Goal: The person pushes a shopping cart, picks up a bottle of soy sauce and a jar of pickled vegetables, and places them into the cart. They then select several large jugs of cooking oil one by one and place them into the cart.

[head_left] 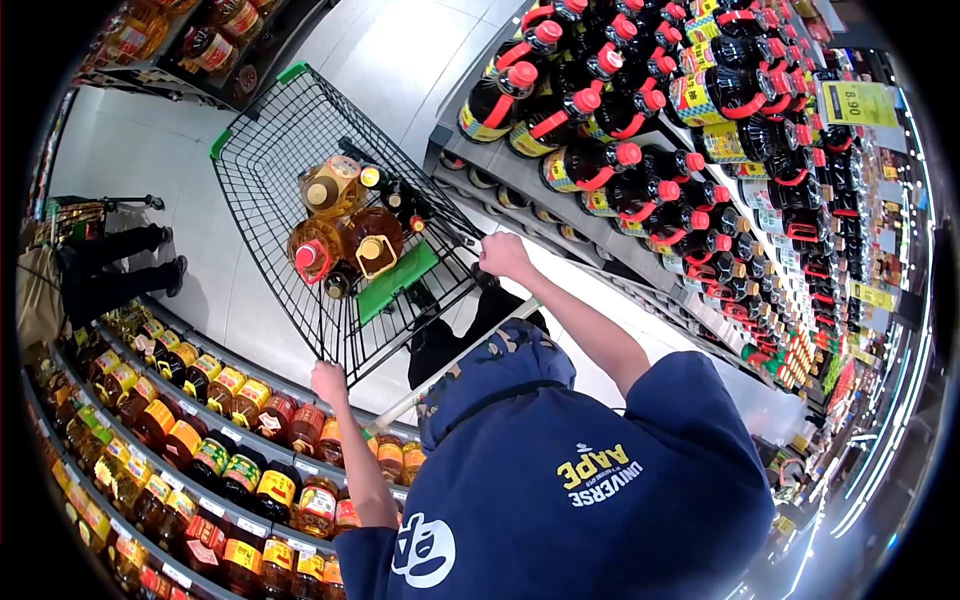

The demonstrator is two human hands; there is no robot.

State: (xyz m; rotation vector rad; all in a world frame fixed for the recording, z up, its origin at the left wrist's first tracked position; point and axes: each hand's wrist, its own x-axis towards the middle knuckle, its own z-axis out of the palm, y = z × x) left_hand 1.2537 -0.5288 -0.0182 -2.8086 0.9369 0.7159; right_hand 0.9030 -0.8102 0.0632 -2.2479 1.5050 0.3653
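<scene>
Supermarket aisle (400,60). Pale floor tiles (115,135) are laid beside a display rack (505,170); opposite the rack, tiered shelving (251,526) is placed; beyond the rack, white strip lights (868,490) are seen.

My black wire-mesh shopping cart (262,190) with green corners carries three large amber bottles (372,232) and smaller dark bottles (338,280).

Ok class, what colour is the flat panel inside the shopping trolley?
The flat panel is green, seen best in the head view.
</scene>
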